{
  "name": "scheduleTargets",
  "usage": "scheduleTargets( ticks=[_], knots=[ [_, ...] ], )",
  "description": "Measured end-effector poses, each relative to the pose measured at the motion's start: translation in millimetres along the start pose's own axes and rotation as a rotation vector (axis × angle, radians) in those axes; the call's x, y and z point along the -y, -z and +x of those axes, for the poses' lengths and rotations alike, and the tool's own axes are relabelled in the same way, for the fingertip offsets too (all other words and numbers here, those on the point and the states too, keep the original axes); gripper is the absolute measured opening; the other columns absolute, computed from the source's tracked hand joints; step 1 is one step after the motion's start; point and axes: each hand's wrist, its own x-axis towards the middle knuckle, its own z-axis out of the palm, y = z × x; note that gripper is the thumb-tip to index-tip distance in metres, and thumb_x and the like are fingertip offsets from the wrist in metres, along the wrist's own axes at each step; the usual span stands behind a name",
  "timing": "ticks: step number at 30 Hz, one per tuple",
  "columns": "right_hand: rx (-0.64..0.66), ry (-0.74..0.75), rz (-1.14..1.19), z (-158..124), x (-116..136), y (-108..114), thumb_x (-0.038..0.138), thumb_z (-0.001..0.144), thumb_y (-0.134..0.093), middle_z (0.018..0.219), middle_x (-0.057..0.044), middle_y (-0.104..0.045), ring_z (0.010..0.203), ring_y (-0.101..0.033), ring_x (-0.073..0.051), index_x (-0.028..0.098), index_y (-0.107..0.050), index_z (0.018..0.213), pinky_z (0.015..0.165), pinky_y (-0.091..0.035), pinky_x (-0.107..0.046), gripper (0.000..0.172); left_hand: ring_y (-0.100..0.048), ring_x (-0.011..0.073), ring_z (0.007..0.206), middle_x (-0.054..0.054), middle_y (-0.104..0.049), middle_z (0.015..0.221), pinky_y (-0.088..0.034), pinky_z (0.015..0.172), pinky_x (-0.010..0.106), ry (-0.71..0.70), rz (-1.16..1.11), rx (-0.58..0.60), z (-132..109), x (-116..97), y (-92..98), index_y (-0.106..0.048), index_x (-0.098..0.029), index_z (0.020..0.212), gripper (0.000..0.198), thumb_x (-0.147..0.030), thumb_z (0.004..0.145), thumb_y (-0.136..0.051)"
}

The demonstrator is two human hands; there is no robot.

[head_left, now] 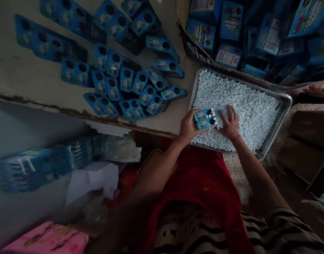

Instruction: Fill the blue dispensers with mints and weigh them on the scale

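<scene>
Gripping two small blue boxes point(204, 119) over the candy, the left hand point(189, 127) is closed around them; just beside, the right hand point(230, 123) lies spread flat on pale candies filling a metal tray point(283, 106).

Tabletop: I see a pale, worn tabletop point(27, 77) at upper left, its near edge chipped and dark.
Below the edge: a grey-blue surface point(32, 120) drops away from it, blurred.
Floor: speckled, terrazzo-like floor point(237, 165) shows at right.
Furniture: brown wooden pieces point(307, 141) stand at the far right; I cannot tell what they are.
Carton: a large cardboard carton point(187, 38) sits at top right.
Light: dim overall, brightest on the tabletop, darkest toward the bottom.
</scene>
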Motion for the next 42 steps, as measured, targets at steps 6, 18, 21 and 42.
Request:
scheduleTargets(
  ticks=[6,18,21,42],
  knots=[
    [-0.386,-0.426,0.371,73,-21,-1,0.051,0.083,-0.080,0.124,-0.015,-0.071,0.124,-0.066,-0.036,0.022,-0.077,0.116,0.114,-0.055,-0.057,0.044,-0.079,0.0296,0.114,0.006,-0.080,0.127,-0.064,0.102,0.041,0.037,0.050,0.004,9,-1,-1.5,-0.061,-0.028,0.136,0.080,-0.028,0.066,-0.101],
    [-0.554,-0.386,1.569,68,94,74,0.067,0.096,-0.060,0.087,-0.006,-0.064,0.096,-0.073,-0.029,0.028,-0.058,0.079,0.100,-0.061,-0.053,0.042,-0.075,0.0352,0.120,0.008,-0.078,0.128,-0.062,0.106,0.045,-0.005,0.153,0.003,26,-14,-8.5,-0.062,-0.026,0.133,0.076,-0.020,0.064,-0.093],
    [-0.622,-0.354,1.377,75,110,78,0.070,0.100,-0.050,0.084,-0.006,-0.061,0.093,-0.069,-0.029,0.029,-0.054,0.073,0.101,-0.059,-0.054,0.050,-0.075,0.0374,0.122,0.010,-0.077,0.127,-0.061,0.108,0.048,-0.018,0.171,0.014,27,-19,-5.4,-0.064,-0.025,0.132,0.071,-0.025,0.067,-0.092],
    [-0.186,0.027,0.258,113,-10,38,0.070,0.100,-0.068,0.154,-0.013,-0.067,0.156,-0.050,-0.040,0.028,-0.075,0.132,0.132,-0.038,-0.069,0.054,-0.076,0.0306,0.131,0.011,-0.076,0.144,-0.061,0.116,0.044,-0.027,-0.142,0.141,10,-6,16.1,-0.063,-0.026,0.141,0.080,-0.034,0.071,-0.101]
  ],
)
